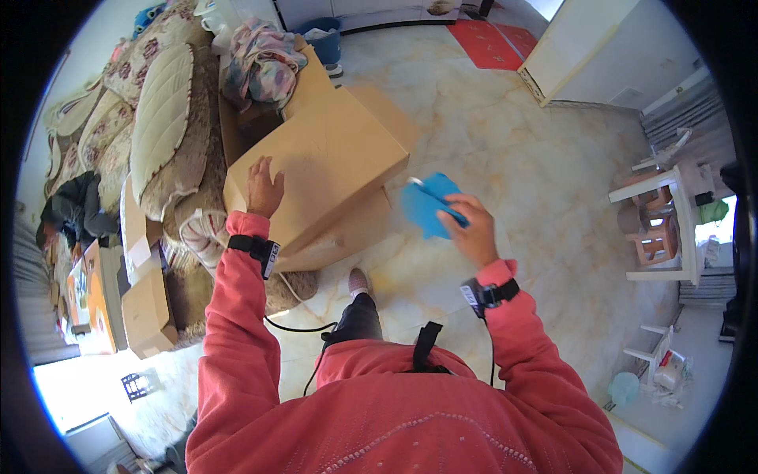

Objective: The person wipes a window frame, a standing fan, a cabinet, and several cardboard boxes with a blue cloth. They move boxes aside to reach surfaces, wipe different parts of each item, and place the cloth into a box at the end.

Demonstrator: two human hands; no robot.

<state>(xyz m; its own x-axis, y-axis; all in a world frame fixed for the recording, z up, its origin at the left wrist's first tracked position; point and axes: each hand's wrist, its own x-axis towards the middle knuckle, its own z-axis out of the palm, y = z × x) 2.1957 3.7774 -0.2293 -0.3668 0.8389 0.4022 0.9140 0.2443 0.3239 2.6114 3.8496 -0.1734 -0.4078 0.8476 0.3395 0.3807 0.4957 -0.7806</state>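
Observation:
A large cardboard box stands tilted before me, beside the sofa. My left hand rests on or just over its left end, fingers spread, with nothing held. To the right of the box, over the tiled floor, my right hand grips a blue object, perhaps a cloth or a folded plastic piece; blur hides its exact kind. A small whitish part shows at its upper left edge. Behind the near box, another open cardboard box has a bunched multicoloured cloth lying over it.
On the left is a sofa with a quilted cushion. A person in dark clothes and more cardboard boxes are beyond it. A blue bin stands at the back; a white table and stools are on the right.

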